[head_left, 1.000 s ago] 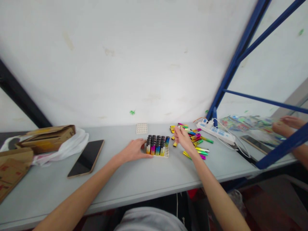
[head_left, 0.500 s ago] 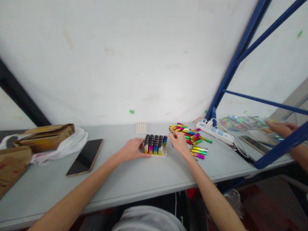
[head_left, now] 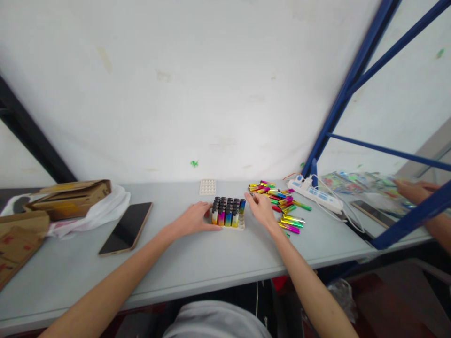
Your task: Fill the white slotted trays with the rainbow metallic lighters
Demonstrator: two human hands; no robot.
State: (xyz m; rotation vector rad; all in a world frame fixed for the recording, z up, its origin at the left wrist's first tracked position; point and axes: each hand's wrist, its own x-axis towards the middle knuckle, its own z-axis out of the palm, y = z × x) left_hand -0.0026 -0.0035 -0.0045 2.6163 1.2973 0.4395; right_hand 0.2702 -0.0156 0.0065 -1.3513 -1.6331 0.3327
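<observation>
Several upright lighters (head_left: 228, 212) with black tops and shiny coloured bodies stand in rows in a white tray (head_left: 241, 226), whose right column has bare slots in front of one lighter. My left hand (head_left: 197, 217) is on the tray's left side, thumb along the front edge and fingers behind, gripping it. My right hand (head_left: 260, 206) is just right of the tray, its fingers pinched together; what they hold, if anything, is too small to make out. Beside that hand lies a loose pile of shiny coloured lighters (head_left: 286, 201).
Behind the lighters lies a second white tray (head_left: 207, 187). A phone (head_left: 127, 228), a white plastic bag (head_left: 105, 212) and cardboard boxes (head_left: 72, 201) are at the left. At the right are a power strip (head_left: 317, 195) with cables and a blue metal frame (head_left: 334, 110).
My right hand has shifted very slightly left, towards the tray, with its fingers still together. The left hand keeps its place on the tray. The view has moved a little.
</observation>
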